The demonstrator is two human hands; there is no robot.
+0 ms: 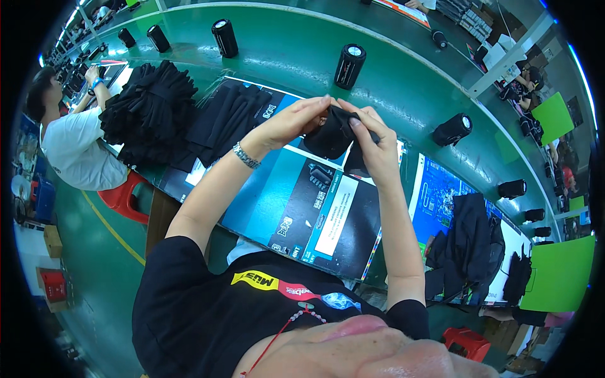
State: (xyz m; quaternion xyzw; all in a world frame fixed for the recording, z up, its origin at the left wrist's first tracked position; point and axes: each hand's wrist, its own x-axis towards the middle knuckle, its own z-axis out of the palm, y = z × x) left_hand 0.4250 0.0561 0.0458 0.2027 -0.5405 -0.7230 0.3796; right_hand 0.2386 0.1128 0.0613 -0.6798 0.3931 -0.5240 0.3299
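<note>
Between my two raised hands, over the printed sheet, is a soft black cloth pouch [329,137]. My left hand [293,125] is closed on its left upper edge, with the fingertips partly hidden by the cloth. On the other side my right hand [377,143] pinches the pouch's upper edge between thumb and fingers. The two hands' fingertips come close together at the top. Some black cloth hangs below my right hand. Just beyond the hands a black cylindrical speaker [350,67] stands upright on the green belt.
A large heap of black cloth pieces [151,101] lies left, beside flatter black cloth [230,116]. Printed sheets [265,201] cover the worktop. More black cloth [469,246] lies right. Several speakers line the green belt [283,47]. A co-worker [82,148] sits at far left.
</note>
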